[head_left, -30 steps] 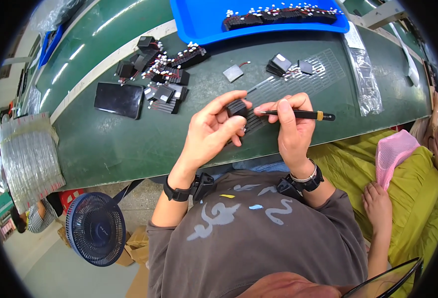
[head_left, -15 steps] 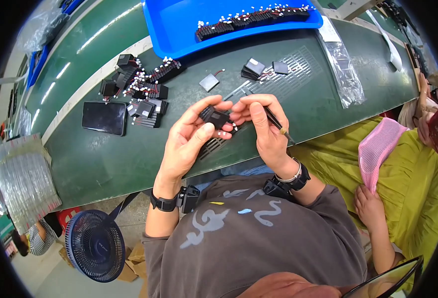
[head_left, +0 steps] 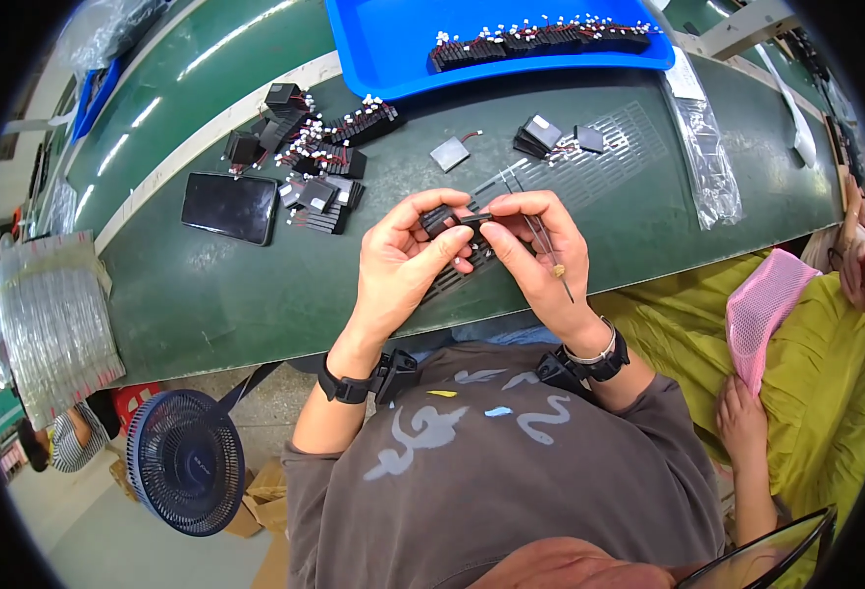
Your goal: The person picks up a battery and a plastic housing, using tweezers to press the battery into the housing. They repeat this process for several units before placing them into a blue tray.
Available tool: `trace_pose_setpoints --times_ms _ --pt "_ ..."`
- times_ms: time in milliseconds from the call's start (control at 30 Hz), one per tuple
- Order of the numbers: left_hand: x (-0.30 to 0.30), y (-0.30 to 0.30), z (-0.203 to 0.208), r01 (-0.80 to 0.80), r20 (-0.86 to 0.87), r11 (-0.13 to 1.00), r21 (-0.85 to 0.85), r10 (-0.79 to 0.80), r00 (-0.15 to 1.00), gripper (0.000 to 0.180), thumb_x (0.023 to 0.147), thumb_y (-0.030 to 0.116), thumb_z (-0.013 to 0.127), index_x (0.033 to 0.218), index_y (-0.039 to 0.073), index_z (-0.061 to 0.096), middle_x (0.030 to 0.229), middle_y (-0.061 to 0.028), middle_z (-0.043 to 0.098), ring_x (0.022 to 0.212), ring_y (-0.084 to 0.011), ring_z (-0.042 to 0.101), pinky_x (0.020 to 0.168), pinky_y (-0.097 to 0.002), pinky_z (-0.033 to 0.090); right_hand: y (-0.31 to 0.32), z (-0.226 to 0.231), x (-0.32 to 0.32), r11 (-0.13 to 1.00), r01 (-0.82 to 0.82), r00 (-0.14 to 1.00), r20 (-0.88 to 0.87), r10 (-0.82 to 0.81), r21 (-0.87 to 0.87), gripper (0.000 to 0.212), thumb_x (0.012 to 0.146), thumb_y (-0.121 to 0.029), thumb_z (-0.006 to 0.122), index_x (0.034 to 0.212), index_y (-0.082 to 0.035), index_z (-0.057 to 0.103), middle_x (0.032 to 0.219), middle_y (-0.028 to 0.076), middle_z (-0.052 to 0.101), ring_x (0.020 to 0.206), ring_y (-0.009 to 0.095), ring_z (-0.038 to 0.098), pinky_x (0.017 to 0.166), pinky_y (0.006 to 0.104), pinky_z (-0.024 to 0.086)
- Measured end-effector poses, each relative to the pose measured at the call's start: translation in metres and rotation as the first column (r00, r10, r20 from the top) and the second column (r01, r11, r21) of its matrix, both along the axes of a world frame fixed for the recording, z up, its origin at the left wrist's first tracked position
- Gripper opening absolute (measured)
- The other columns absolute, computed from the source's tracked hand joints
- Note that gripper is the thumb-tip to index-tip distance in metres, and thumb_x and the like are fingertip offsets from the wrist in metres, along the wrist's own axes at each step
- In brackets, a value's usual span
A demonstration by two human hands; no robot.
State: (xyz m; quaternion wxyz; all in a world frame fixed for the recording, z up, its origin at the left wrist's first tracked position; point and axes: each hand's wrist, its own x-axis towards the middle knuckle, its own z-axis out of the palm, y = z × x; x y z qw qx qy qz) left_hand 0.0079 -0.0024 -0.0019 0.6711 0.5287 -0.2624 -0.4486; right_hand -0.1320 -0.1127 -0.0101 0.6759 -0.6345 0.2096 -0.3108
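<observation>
Over the table's near edge, my left hand point(head_left: 398, 250) is closed around small black battery packs point(head_left: 438, 221) with wires and white connectors. My right hand point(head_left: 546, 257) pinches the end of a thin black pack point(head_left: 475, 219), which both hands touch. Tweezers point(head_left: 560, 272) are also tucked in the right hand, their thin prongs pointing away from me and a yellowish band near the back end. Beyond my fingers lies a single grey flat pack point(head_left: 449, 153). Further right rests a small group of packs point(head_left: 540, 134). Fingers hide part of what is held.
A blue tray point(head_left: 511, 85) with rows of wired packs stands at the back. Left are piled packs point(head_left: 339, 162) and a black phone point(head_left: 228, 207). Clear plastic bags point(head_left: 712, 177) lie right, a bundled plastic stack point(head_left: 54, 309) far left. A fan point(head_left: 185, 461) is below; a person sits right.
The right hand has come to the left hand and now grips a thin black pack with it. The tweezers have swung, prongs now showing beyond the fingers. The whole view has shifted slightly.
</observation>
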Motion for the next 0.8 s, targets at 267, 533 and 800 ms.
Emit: trace_pose_setpoints --times_ms 267,533,800 --pt "0.001 0.001 0.000 -0.051 -0.062 0.999 0.005 0.051 0.997 0.034 0.094 0.001 0.063 0.128 -0.003 0.055 0.106 -0.0122 0.066 0.078 -0.0120 0.064 0.066 -0.0256 0.058 -0.059 0.034 -0.007 0.926 0.183 0.973 -0.074 -0.219 -0.331 0.013 0.093 0.001 0.065 0.105 0.000 0.062 0.104 0.006 0.065 0.092 0.009 0.062 0.081 0.0220 0.050" --pt "0.000 0.000 0.001 -0.013 -0.046 1.000 0.023 0.014 0.999 0.033 0.095 0.001 0.062 0.127 -0.003 0.056 0.107 -0.0122 0.066 0.080 -0.0115 0.064 0.066 -0.0257 0.058 -0.086 0.035 0.009 0.828 0.124 0.950 -0.176 -0.258 -0.547 0.014 0.092 -0.003 0.066 0.106 0.001 0.064 0.102 0.004 0.067 0.088 0.009 0.061 0.080 0.0234 0.048" --pt "-0.001 0.002 0.004 -0.029 -0.015 0.999 0.044 0.030 0.999 0.034 0.095 0.003 0.063 0.127 -0.003 0.056 0.106 -0.0119 0.067 0.079 -0.0124 0.064 0.066 -0.0259 0.058 -0.106 0.030 -0.021 0.686 0.240 0.900 -0.107 -0.422 -0.687 0.019 0.090 -0.004 0.067 0.108 -0.002 0.064 0.107 0.007 0.069 0.097 0.016 0.063 0.082 0.0276 0.050"
